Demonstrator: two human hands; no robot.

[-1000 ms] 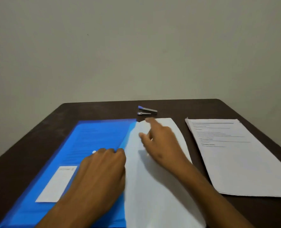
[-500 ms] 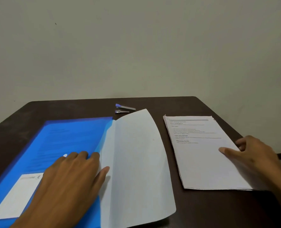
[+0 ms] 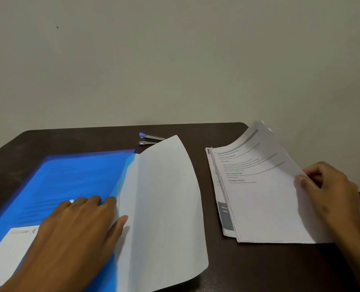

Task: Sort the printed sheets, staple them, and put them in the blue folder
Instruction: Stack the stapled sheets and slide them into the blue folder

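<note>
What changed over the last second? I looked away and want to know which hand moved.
The right hand left the blank sheet, crossed to the printed stack and is now lifting its top sheets by the right edge. The left hand stayed pressed on the blue folder; the stapler was not touched.

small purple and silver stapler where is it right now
In the head view the small purple and silver stapler lies near the far edge of the dark brown table, just beyond the blue plastic folder and the curled white sheet.
</note>
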